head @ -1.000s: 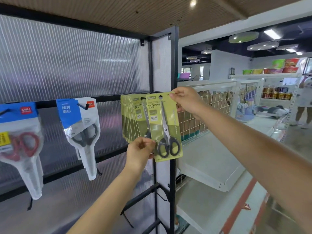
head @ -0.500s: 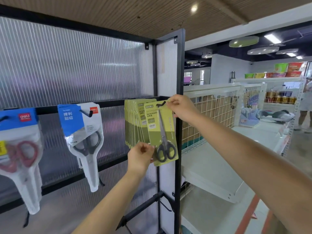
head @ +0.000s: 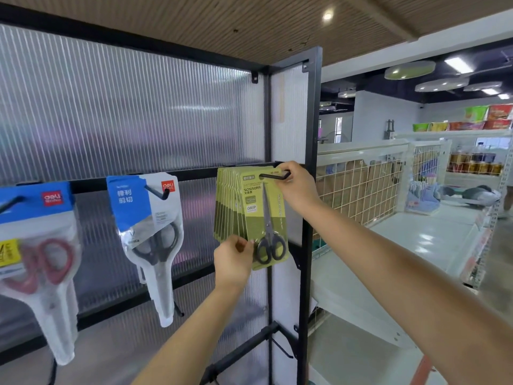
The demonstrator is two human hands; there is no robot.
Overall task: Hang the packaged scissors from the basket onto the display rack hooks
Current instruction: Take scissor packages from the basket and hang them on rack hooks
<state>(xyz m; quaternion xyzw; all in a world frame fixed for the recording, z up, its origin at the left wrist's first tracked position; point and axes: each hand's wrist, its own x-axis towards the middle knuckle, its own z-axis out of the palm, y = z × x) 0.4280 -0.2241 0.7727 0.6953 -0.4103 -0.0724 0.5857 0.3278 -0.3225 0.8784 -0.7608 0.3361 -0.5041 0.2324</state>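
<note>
At centre frame the left hand pinches the lower left corner of the front green scissors pack, which now hangs with its hole threaded on the black hook, flush with the stack; 0.5 s ago it was tilted. The right hand grips its top right corner, fingertips hidden behind the card.
</note>
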